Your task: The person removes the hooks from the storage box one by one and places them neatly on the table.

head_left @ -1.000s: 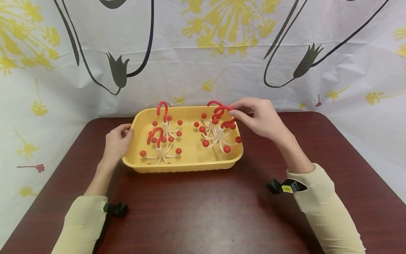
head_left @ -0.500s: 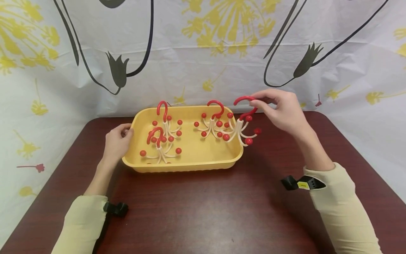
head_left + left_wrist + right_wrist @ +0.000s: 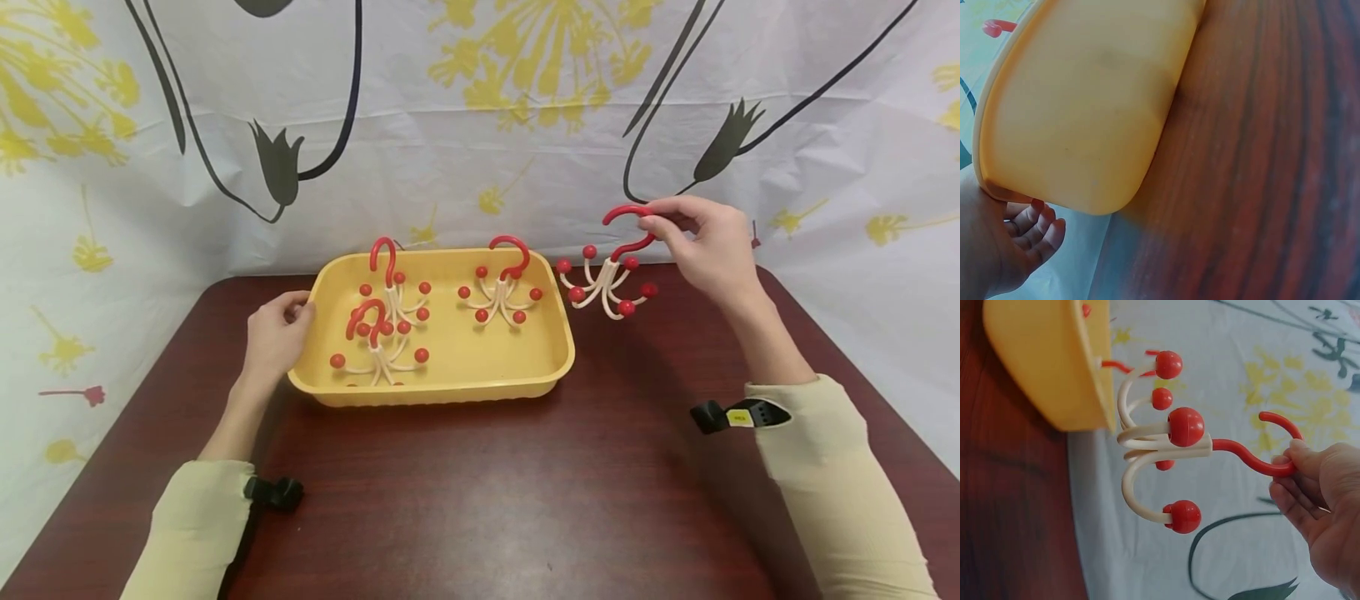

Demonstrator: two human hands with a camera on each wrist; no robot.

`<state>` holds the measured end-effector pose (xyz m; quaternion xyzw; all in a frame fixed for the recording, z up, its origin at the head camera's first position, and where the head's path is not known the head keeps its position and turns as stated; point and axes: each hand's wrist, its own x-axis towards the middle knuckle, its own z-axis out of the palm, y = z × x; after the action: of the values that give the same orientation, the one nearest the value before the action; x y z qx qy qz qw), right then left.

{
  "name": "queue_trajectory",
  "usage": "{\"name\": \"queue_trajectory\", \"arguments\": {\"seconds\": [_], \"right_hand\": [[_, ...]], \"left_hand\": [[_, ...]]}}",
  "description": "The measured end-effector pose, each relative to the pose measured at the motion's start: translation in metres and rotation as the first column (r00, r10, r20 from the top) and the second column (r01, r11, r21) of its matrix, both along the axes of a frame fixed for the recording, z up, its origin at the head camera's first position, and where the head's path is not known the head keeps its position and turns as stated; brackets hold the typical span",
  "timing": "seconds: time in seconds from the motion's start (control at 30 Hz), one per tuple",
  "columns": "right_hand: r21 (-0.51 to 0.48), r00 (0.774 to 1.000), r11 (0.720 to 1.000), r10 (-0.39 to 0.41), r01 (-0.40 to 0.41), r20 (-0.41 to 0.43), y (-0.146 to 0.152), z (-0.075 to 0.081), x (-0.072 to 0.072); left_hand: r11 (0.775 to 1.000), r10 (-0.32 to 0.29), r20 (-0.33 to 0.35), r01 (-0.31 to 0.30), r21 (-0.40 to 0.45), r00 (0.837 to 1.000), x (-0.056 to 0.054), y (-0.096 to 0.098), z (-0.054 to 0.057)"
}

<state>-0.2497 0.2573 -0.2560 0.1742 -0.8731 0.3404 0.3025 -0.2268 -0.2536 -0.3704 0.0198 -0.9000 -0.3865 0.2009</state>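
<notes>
In the head view my right hand [image 3: 708, 246] pinches the red hook of a hook hanger [image 3: 607, 283], holding it in the air just right of the yellow tray [image 3: 442, 390]. Its cream arms curve out from the stem and end in red balls. The right wrist view shows thumb and fingers closed on the hanger's red hook [image 3: 1254, 461]. My left hand [image 3: 277, 337] grips the tray's left rim; in the left wrist view its fingers [image 3: 1038, 234] curl below that rim. Inside the tray stand another hanger [image 3: 501, 292] at right and two more hangers, one here [image 3: 381, 354], at left.
The tray rests on a dark red-brown wooden table [image 3: 480, 492], toward its far edge. Behind it hangs a white sheet [image 3: 420, 125] printed with yellow and dark plant shapes. The sheet also runs along the left side.
My right hand has lifted one hanger out of the tray's right side and carried it up and rightward, past the rim. My left hand has stayed on the tray.
</notes>
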Motion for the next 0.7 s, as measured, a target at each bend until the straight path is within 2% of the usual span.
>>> {"name": "queue_trajectory", "arguments": {"seconds": [0.2,0.5,0.7], "right_hand": [[0.013,0.999,0.999,-0.033,0.033,-0.003,0.009,-0.015,-0.017],[0.055,0.995,0.996,-0.076,0.073,0.058,0.013,-0.036,-0.038],[0.044,0.993,0.996,-0.079,0.075,0.089,0.012,-0.046,-0.049]], "left_hand": [[1.0,0.007,-0.006,-0.007,0.008,1.0,0.0,0.0,-0.001],[1.0,0.009,0.009,-0.009,0.018,1.0,0.001,0.0,0.001],[1.0,0.011,0.01,-0.012,0.021,1.0,0.001,0.001,0.0]]}}
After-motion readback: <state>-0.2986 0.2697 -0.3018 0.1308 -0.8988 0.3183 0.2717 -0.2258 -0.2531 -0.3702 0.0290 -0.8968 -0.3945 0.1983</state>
